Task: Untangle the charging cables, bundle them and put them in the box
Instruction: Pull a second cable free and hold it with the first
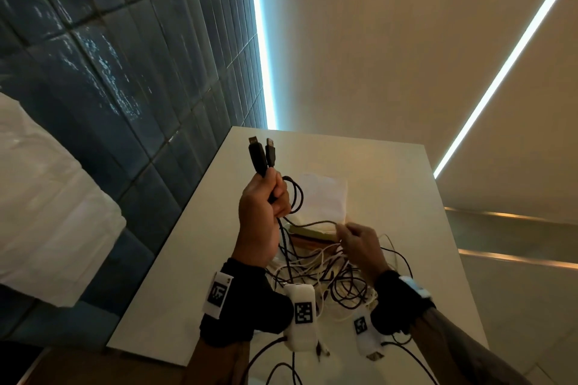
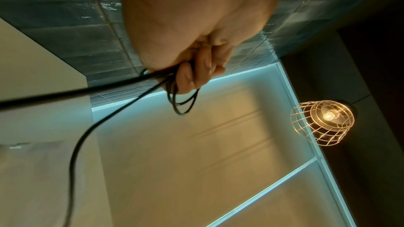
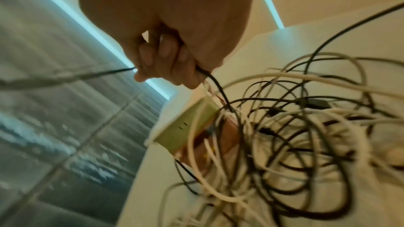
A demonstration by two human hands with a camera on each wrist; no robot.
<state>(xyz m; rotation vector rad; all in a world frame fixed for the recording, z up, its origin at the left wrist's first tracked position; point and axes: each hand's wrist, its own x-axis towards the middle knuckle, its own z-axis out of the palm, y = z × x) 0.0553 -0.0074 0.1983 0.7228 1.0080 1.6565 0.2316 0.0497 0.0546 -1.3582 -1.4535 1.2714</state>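
Left hand (image 1: 261, 212) raised above the table, fingers curled tight round black cables (image 1: 292, 197); two black USB plugs (image 1: 262, 155) poking up out of the fist side by side, a small loop hanging beside the knuckles. Right hand (image 1: 359, 242) lower and to the right, thumb and fingertips pinching one black strand (image 1: 316, 223) stretched across from the left fist. Black wrist bands on both arms, each with white camera housings (image 1: 301, 316) bearing square black-and-white coded tags; a small "3" just legible beside the left tag, nothing else readable.

Beneath and between the wrists, a tangled heap of white and black cables (image 1: 328, 278) sprawled on the pale table (image 1: 194, 259), some black strands trailing off the near edge. Just beyond the heap, partly under it, the box (image 3: 186, 127): pale green side wall, brownish inside, white lid or flap (image 1: 322, 197) standing open behind; several white strands draped over its rim. No print legible on it, too blurred.

Farther off, dark blue-grey glossy tiles (image 1: 109, 72) on the left, a beige ceiling with bright light strips (image 1: 261, 40), and a wire-cage pendant lamp (image 2: 322, 122) glowing in the left wrist view.
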